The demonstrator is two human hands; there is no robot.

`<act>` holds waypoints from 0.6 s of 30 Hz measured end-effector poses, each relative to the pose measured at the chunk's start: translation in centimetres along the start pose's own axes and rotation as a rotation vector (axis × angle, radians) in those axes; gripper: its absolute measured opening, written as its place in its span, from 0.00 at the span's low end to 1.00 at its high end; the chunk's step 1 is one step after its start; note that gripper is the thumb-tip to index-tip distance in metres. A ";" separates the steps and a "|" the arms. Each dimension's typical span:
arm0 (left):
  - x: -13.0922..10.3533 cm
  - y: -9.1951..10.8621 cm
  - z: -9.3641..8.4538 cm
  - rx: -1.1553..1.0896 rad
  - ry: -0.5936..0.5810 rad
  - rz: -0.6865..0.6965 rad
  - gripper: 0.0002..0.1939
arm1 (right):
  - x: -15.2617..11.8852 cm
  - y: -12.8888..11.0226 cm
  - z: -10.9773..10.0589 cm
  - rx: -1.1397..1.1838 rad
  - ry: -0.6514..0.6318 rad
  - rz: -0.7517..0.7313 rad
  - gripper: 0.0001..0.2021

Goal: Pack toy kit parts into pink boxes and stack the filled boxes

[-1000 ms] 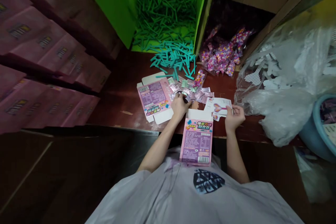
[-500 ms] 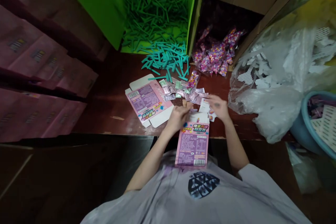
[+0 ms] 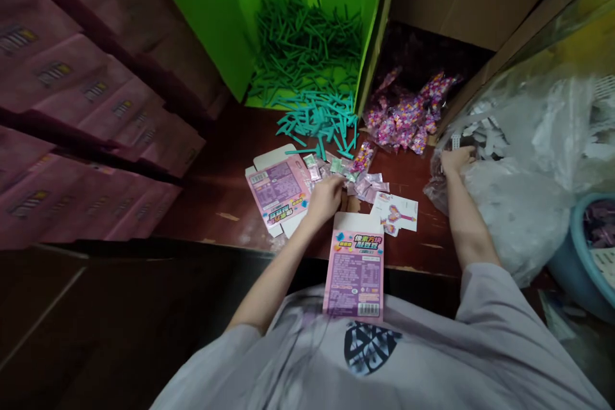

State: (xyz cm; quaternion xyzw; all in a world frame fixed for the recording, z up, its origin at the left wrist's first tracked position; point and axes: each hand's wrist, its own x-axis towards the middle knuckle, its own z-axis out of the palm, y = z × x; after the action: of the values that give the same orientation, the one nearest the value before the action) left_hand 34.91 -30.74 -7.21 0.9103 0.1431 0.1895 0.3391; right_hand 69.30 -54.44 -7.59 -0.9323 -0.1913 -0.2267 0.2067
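Note:
My left hand is closed, fingers curled down over a loose pile of small pink and green sachets; its fingertips are hidden. My right hand reaches to the mouth of a clear plastic bag of white perforated pieces, its fingertips hidden there. A pink and purple printed carton leans against my shirt with its white flap raised. Just beyond the flap lie white printed cards. Another flattish pink carton rests left of the sachets.
Teal plastic hammers spill from a green box. Bags of colourful beads lie in a cardboard box to its right, and one bead packet is near the sachets. Stacked pink boxes line the left; a blue basin stands at right.
My right hand has moved from the cards rightward to the plastic bag, leaving the cards in plain sight. My left hand has moved from the carton's top to the sachets. The view has shifted.

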 end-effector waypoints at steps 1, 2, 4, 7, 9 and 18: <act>2.1 -0.7 0.2 0.022 0.042 -0.012 0.21 | -0.4 -0.8 0.2 -0.010 0.014 0.027 0.20; 4.2 -1.3 0.5 0.056 0.062 -0.021 0.23 | -1.0 -1.8 0.4 -0.014 0.033 0.071 0.20; 8.0 -2.3 1.5 0.161 0.032 -0.035 0.26 | -2.7 -4.3 0.9 -0.009 0.044 0.092 0.19; 11.2 -2.9 3.2 0.352 -0.078 -0.029 0.21 | -5.2 -8.7 1.6 0.044 -0.101 -0.163 0.18; 11.9 -3.1 4.0 0.422 -0.111 -0.003 0.18 | -6.1 -11.3 1.9 0.061 -0.239 -0.369 0.21; 5.0 -1.1 0.3 -0.093 0.232 0.016 0.14 | -4.7 -14.9 -2.0 0.060 -0.121 -0.171 0.12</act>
State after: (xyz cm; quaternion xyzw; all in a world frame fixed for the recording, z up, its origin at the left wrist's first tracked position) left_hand 39.36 -28.20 -6.92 0.8666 0.1652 0.3028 0.3606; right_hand 58.05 -44.07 -3.91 -0.9180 -0.2890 -0.1810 0.2023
